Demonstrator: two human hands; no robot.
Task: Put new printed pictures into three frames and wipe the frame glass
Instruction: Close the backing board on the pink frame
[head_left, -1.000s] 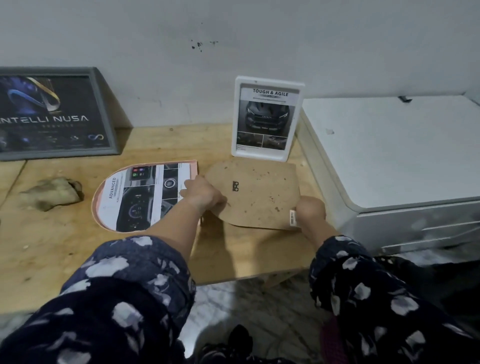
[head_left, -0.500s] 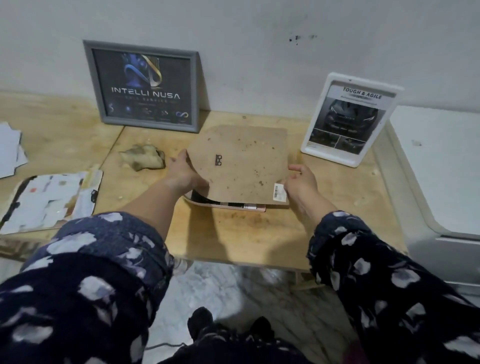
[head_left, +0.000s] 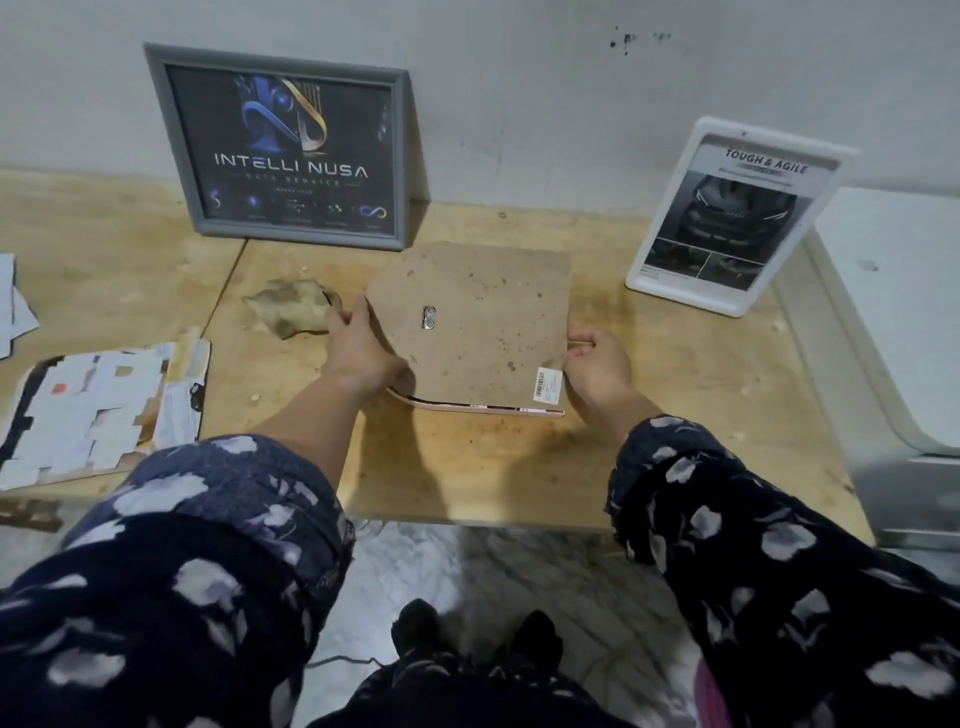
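- The wooden desk (head_left: 467, 467) runs along the wall, with a white cabinet (head_left: 893, 322) at its right edge.
- A grey frame (head_left: 156, 130) with a dark print leans against the wall at the desk's back edge.
- A white frame (head_left: 675, 291) showing a car print stands near the back right corner.
- The brown backing board (head_left: 478, 312) lies mid-desk over a pink frame (head_left: 467, 408), whose edge peeks out along the front.
- Torn paper (head_left: 93, 410) sits at the left edge.
- A crumpled cloth (head_left: 293, 309) lies left of the board.
- The left hand (head_left: 361, 348) grips the board's left edge; the right hand (head_left: 597, 366) pinches its right edge.
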